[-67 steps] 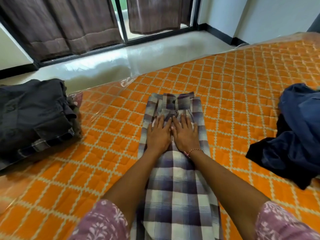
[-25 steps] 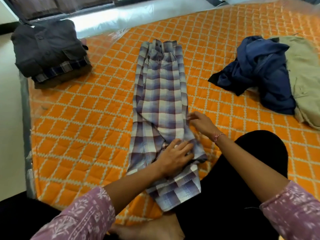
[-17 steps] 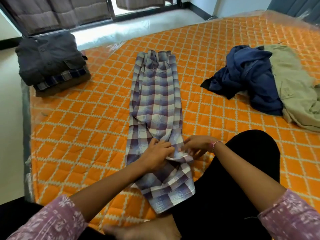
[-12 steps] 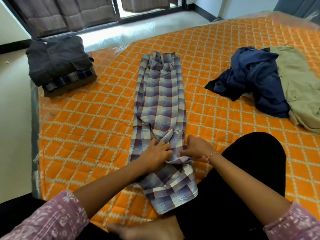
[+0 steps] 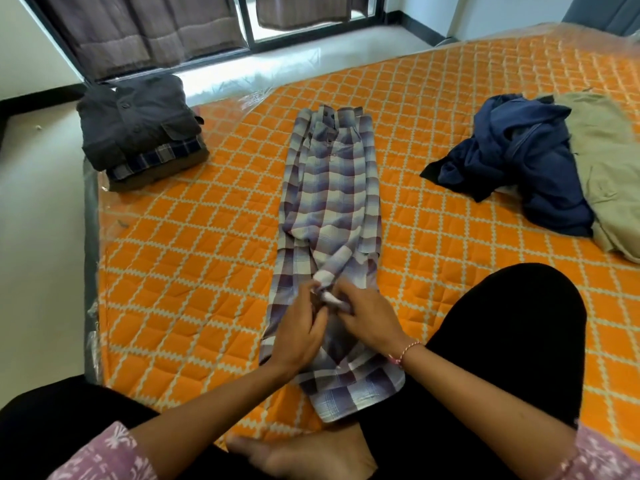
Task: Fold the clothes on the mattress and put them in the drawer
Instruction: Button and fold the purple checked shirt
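Shirt (image 5: 332, 199), plaid, lies lengthwise mid-mattress (image 5: 194, 258), sides already folded in to a long strip, collar at the far end, hem by the person's knees. Left hand (image 5: 298, 332) and right hand (image 5: 367, 322) meet at the near third; both pinch a sleeve cuff (image 5: 329, 289) that lies loose on top. Fingers curl round the cloth, none slack.

Step in hand, by my reading: tucking the stray sleeve flat before the crosswise fold.

- Lay the cuff straight along the strip, inside its edges.
- Smooth toward the collar so no ridge sits under the fold.
- Then lift the hem with both hands, evenly.

Folded pile (image 5: 138, 133) waits far left; blue garment (image 5: 519, 161) and khaki one (image 5: 609, 161) unfolded at right. Drawer not in view.
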A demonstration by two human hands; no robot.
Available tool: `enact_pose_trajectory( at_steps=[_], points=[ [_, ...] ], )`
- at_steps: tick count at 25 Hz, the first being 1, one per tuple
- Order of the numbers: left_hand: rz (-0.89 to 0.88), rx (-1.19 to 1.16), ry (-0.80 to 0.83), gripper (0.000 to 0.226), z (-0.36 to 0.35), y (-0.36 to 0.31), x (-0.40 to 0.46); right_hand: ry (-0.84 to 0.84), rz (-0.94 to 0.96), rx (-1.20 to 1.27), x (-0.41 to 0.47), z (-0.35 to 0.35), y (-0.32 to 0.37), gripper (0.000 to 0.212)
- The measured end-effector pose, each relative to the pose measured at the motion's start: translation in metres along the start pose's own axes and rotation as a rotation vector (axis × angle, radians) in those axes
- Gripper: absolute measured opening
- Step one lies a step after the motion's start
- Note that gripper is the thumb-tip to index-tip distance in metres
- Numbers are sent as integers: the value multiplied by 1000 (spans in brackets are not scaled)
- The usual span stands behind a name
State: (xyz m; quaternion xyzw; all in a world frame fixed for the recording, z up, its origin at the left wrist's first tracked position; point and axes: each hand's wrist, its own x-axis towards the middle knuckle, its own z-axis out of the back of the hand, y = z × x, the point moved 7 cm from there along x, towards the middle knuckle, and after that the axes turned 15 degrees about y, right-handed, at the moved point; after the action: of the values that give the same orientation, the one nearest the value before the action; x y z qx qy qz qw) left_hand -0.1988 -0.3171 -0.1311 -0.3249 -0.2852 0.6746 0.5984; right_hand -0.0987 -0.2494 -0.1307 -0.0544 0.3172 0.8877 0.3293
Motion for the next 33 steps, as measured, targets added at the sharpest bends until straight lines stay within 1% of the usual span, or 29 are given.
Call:
enact_pose_trajectory(
  at_steps=[1,2,3,4,5,6,7,8,9,10,11,13,16,17,18,19,21,22,23,24,25,26,27,28,29,30,31,32,33],
  points=[
    [9,54,-90,36,8,-7,2,98,34,-34,-2,-11,4,25],
    [-68,220,-142,37,11,-17,10,211,58,-115,-6,-23,7,34],
    [-187,416,-96,39,5,-32,21,223,76,-235,-11,-29,8,40],
    [-286,571,56,43,-7,-43,38,145,51,-316,-15,-26,4,42],
    [-316,676,243,47,-21,-49,58,77,-37,-359,-19,-21,-4,44],
    [-270,752,429,49,-35,-49,75,62,-175,-365,-24,-19,-15,47],
    [-212,817,558,50,-46,-46,90,62,-305,-314,-31,-17,-23,51],
    [-173,869,626,51,-53,-40,102,57,-396,-198,-37,-16,-31,51],
    [-139,904,664,54,-60,-34,110,53,-457,-84,-42,-17,-38,46],
    [-105,923,684,58,-65,-26,114,55,-496,-20,-47,-15,-42,37],
    [-62,916,693,62,-69,-17,116,69,-525,-29,-51,-9,-42,29],
    [-15,866,642,75,-73,-1,115,169,-524,-245,-56,0,-36,23],
    [-51,855,500,99,-79,2,106,341,-381,-577,-47,0,-15,27],
    [-47,861,481,102,-80,3,104,411,-325,-661,-42,-7,-7,30],
    [-28,878,490,98,-83,6,104,483,-274,-728,-36,-14,0,32],
    [-26,889,515,89,-84,5,105,508,-243,-735,-31,-13,9,33],
    [-93,871,561,72,-77,-4,105,409,-277,-631,-20,10,14,31],
    [-167,848,493,65,-66,-11,105,305,-314,-543,-14,26,9,29],
    [-220,825,335,59,-51,-15,100,181,-330,-443,-8,38,5,27],
    [-183,777,198,55,-31,-11,92,77,-312,-346,-3,42,3,26],
    [-89,687,107,58,-16,4,81,50,-273,-269,3,37,4,25],
    [32,615,121,66,-7,19,66,107,-238,-238,12,24,1,25],
    [121,614,161,75,-7,34,50,220,-229,-239,20,9,-3,26],
    [150,661,186,80,-13,44,34,329,-257,-259,27,-1,-9,27],
    [148,685,186,79,-15,49,23,357,-294,-265,35,0,-14,26],
    [149,628,143,71,-12,49,17,299,-320,-240,44,11,-17,24],
    [203,486,76,62,-6,51,15,180,-330,-202,53,28,-15,21],
    [282,311,-45,56,5,54,13,38,-307,-160,62,44,-12,20],
    [406,109,-100,50,11,61,14,-70,-277,-118,71,52,-8,22]
  ],
)
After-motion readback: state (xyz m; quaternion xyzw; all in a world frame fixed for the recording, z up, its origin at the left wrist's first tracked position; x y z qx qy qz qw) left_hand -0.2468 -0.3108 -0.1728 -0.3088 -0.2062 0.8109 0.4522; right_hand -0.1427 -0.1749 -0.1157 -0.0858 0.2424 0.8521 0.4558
